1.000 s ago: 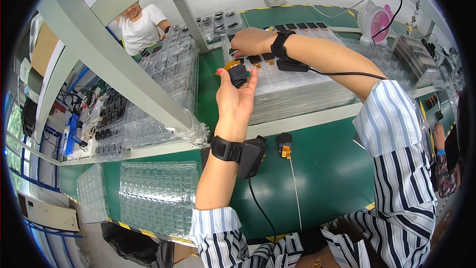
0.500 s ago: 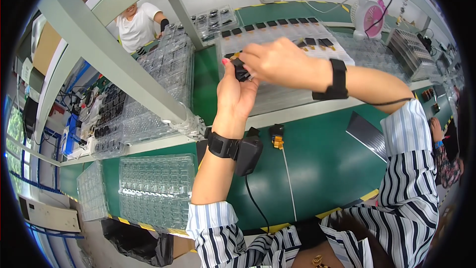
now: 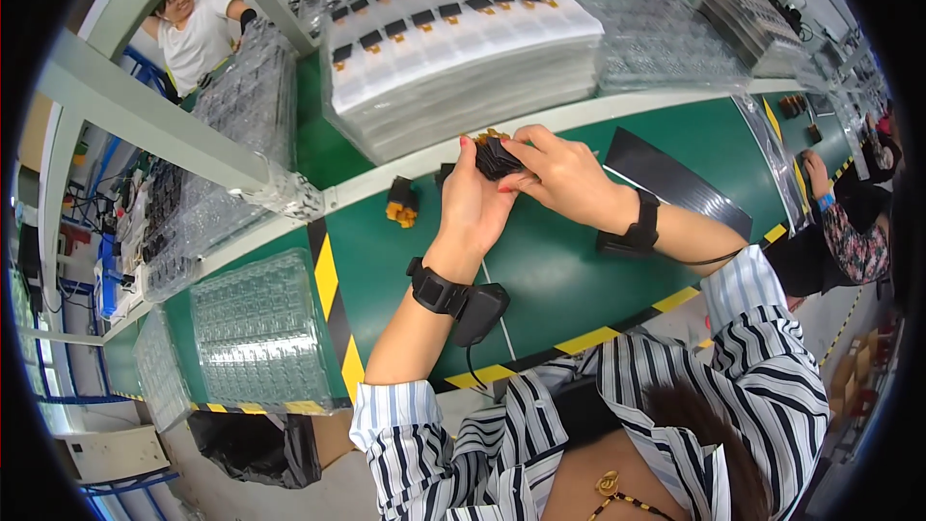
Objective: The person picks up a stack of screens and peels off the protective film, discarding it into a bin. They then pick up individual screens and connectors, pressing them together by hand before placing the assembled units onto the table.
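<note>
Over the green bench I hold a small stack of flat black modules with orange ribbon tails (image 3: pixel 498 160) between both hands. My left hand (image 3: pixel 473 205) cups the stack from the left, thumb up along its side. The fingers of my right hand (image 3: pixel 576 178) pinch it from the right, and the orange tails point away from me. A similar bundle of black modules (image 3: pixel 401 201) lies on the bench left of my left hand. Partly behind that hand shows another dark piece. Both wrists wear black straps, and a black box hangs at the left one.
Beyond my hands stands a tall pile of white sheets (image 3: pixel 463 87), rows of black modules on top. Clear plastic trays (image 3: pixel 260 328) lie at the left. A dark flat panel (image 3: pixel 675 178) lies at the right. A metal post (image 3: pixel 145 121) rises at left; co-workers sit farther off.
My hands have come back from in front of the module-topped pile to above the bench, still holding the black modules. The view has shifted, showing more of the pile.
</note>
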`<state>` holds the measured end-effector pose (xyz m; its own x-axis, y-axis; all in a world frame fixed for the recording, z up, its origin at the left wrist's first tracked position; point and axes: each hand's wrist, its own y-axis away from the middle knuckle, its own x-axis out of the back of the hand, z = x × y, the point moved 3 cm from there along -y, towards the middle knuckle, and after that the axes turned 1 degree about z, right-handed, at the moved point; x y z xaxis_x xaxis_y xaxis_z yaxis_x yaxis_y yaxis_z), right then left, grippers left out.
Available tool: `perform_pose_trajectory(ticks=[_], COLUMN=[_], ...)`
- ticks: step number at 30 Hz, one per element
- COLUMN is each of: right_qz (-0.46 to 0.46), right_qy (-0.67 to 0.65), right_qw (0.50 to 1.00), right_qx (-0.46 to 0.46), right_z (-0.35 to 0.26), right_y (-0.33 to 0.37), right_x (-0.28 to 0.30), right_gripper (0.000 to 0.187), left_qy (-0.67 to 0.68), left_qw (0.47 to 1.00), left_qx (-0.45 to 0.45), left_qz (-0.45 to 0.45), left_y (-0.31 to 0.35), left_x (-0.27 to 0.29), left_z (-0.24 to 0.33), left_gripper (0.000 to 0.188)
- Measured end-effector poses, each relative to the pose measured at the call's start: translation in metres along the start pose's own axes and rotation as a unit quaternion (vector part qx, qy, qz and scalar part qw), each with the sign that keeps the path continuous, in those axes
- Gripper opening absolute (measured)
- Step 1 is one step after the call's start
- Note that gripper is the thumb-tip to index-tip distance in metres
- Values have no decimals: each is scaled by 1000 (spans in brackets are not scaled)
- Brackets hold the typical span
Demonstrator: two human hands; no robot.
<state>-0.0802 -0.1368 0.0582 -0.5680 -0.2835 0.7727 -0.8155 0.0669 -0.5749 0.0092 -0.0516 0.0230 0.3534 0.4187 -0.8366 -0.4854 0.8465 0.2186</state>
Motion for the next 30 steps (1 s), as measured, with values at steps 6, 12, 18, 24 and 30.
perform_pose_trajectory(ticks=[6, 12, 18, 24, 30], right_qz=[11, -25, -24, -21, -48], right_qy=[-85, -132, -120, -116, -129], right_qw=[987, 970, 972, 975, 969], right_qx=[-137, -205, -199, -188, -203], right_z=[15, 23, 30, 31, 38], right_y=[52, 56, 58, 57, 55], right_x=[-18, -16, -17, -17, -17], right_gripper=[44, 46, 45, 41, 39], left_qy=[-10, -87, -163, -229, -520], left_qw=[997, 994, 982, 970, 844], left_qx=[8, -7, 6, 30, -62], left_qz=[82, 59, 92, 73, 113], left_y=[7, 6, 12, 6, 2], left_x=[20, 21, 8, 28, 32], left_z=[-43, -54, -56, -46, -26], left_gripper=[27, 24, 34, 45, 65])
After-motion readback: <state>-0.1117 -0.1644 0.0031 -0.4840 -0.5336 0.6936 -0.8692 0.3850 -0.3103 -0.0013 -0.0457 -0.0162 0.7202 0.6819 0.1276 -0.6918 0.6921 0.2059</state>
